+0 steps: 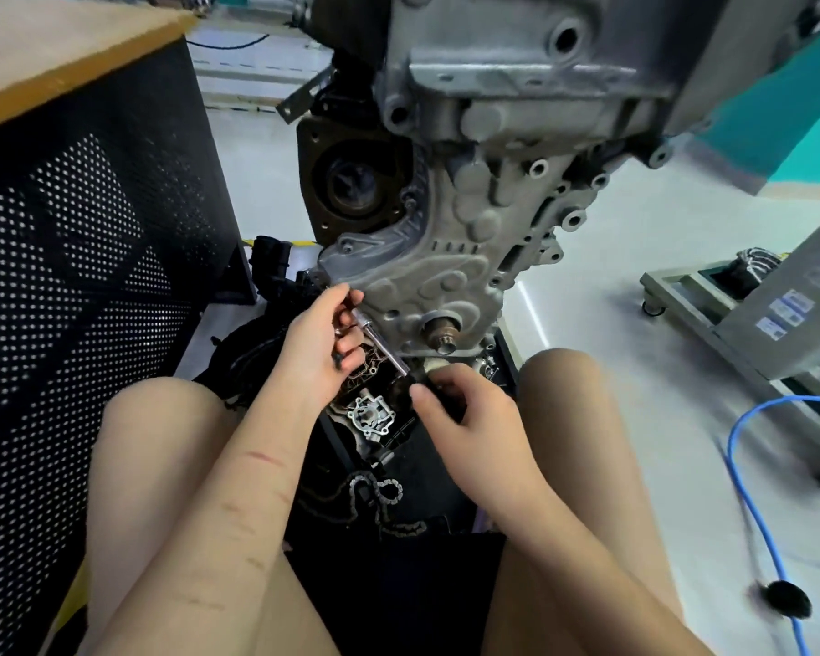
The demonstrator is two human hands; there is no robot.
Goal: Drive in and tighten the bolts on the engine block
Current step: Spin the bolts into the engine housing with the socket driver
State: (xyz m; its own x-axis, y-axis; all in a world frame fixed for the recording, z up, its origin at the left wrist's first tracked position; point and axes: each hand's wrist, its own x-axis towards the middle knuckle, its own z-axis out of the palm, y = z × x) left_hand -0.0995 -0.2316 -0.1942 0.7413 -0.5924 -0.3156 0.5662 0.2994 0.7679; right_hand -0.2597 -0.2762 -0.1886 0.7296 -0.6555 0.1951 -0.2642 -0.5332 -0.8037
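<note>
Bare knees, nearest item, flank a black floor tray holding a loose chain and small cast parts.

Right hand: curled around the black handle of a chrome socket driver.

Left hand: fingers pinching the shaft near its tip, at the lower edge of the grey cast-aluminium engine block.

Risk: an angled shaft could cross-thread the bolt or slip off.

Hidden: bolt head and socket, behind the fingers.

both forearms reach forward between raised bare knees; left hand fingers curled in a pinch, right hand curled tight, thumb on top.
</note>
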